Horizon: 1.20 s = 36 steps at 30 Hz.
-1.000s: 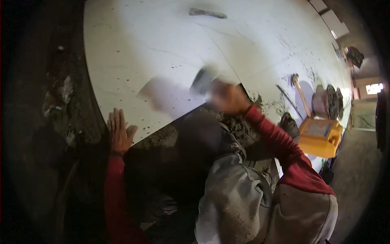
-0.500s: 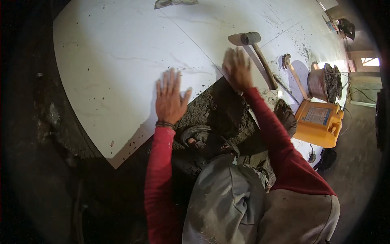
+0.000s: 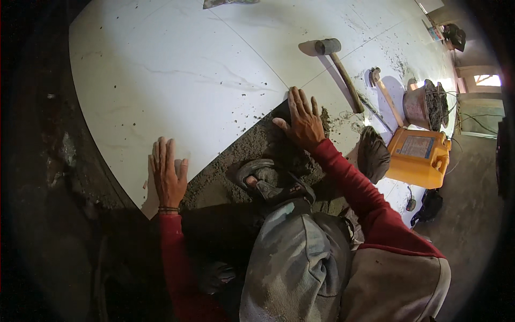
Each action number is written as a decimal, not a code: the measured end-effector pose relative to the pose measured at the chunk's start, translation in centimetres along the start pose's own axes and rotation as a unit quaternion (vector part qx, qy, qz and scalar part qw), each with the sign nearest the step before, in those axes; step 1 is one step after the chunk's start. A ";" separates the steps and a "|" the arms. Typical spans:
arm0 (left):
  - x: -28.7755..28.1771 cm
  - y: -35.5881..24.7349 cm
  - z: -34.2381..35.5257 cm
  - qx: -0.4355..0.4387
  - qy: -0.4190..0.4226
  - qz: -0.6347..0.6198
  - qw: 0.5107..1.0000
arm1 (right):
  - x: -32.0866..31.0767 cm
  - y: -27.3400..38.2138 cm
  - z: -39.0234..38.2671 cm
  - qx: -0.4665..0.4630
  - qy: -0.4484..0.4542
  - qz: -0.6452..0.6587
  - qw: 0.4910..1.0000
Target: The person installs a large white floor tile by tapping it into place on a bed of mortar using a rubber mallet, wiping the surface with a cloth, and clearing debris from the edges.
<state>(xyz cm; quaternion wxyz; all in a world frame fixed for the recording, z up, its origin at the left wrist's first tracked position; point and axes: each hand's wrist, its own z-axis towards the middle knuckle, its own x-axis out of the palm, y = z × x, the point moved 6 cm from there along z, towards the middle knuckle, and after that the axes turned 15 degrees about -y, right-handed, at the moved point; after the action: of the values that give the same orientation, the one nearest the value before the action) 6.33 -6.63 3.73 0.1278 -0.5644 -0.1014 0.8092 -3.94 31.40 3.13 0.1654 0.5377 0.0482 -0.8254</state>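
Observation:
A large white floor tile (image 3: 177,91) with faint grey veins and scattered dark crumbs lies in front of me. My left hand (image 3: 170,174) rests flat on its near left part, close to the corner, fingers stretched and holding nothing. My right hand (image 3: 306,122) is open, fingers out straight, its fingertips at the tile's right corner where the seams meet. Under its palm and along the tile's near edge is rough grey mortar (image 3: 222,166). A rubber mallet (image 3: 340,75) with a wooden handle lies on the neighbouring tile, just beyond my right hand.
At the right lie a hammer (image 3: 386,96), a mortar-filled bucket (image 3: 421,107) tipped in view, and a yellow jerrycan (image 3: 416,155). My sandalled foot (image 3: 260,182) stands on the mortar. A grey scrap (image 3: 230,2) lies at the far edge. Dark rough ground (image 3: 59,161) borders the tile on the left.
My left hand has slid left and nearer along the tile toward its near corner. My right hand has shifted slightly left and nearer, to the tile's right corner.

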 end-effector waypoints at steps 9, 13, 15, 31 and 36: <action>1.8 -3.5 1.0 -0.006 -0.028 0.059 0.998 | -0.5 0.3 0.2 -0.037 0.018 -0.012 0.999; 2.0 -3.6 0.8 0.003 -0.031 0.064 0.997 | -0.7 -0.5 0.8 -0.030 0.015 -0.060 0.998; 1.9 -3.5 0.7 0.003 -0.031 0.057 0.998 | -0.6 -0.2 0.8 -0.033 0.027 -0.053 0.998; -0.5 -10.3 -2.6 0.078 0.135 -0.265 0.951 | 6.7 6.3 7.4 -0.054 -0.099 0.061 0.992; -10.4 -8.8 1.8 0.117 -0.057 -0.233 0.964 | 4.8 31.0 1.1 -0.260 0.132 0.183 0.939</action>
<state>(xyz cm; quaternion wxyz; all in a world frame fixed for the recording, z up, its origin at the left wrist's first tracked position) 8.92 -1.64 16.30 0.3714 -0.4592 -0.1420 0.7944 3.39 0.87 2.35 0.4397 0.5795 0.1838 -0.6611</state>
